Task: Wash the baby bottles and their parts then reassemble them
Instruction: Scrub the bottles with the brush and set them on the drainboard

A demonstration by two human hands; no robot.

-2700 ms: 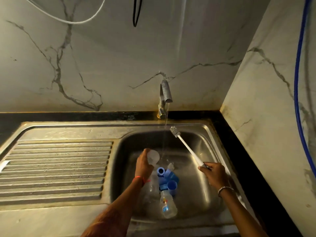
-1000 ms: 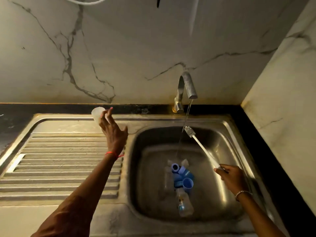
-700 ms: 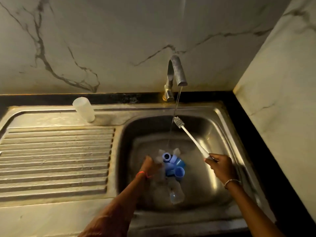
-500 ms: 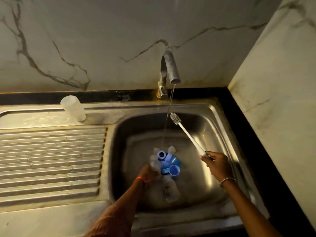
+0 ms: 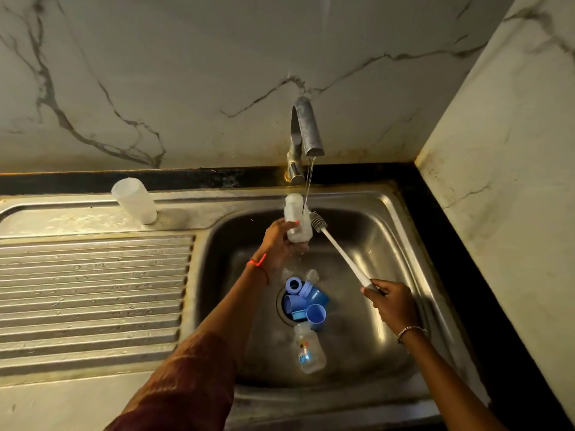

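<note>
My left hand [image 5: 280,244] grips a clear baby bottle [image 5: 296,219] and holds it up under the running tap [image 5: 306,129]. My right hand [image 5: 392,303] holds the white bottle brush [image 5: 340,251] by its handle, with the bristle head right beside the bottle. Several blue caps and rings [image 5: 303,298] lie heaped over the drain of the sink basin [image 5: 389,244]. Another clear bottle with a printed label [image 5: 308,348] lies on its side in front of them. A clear bottle [image 5: 134,200] stands upside down at the back of the draining board.
The ribbed steel draining board [image 5: 93,290] fills the left. A marble wall runs behind the sink and another marble wall [image 5: 504,150] closes off the right. A black counter strip [image 5: 473,290] borders the basin on the right.
My left hand set one clear bottle on the draining board, reached into the basin, and has now lifted another bottle up under the water. The brush has stayed near the stream.
</note>
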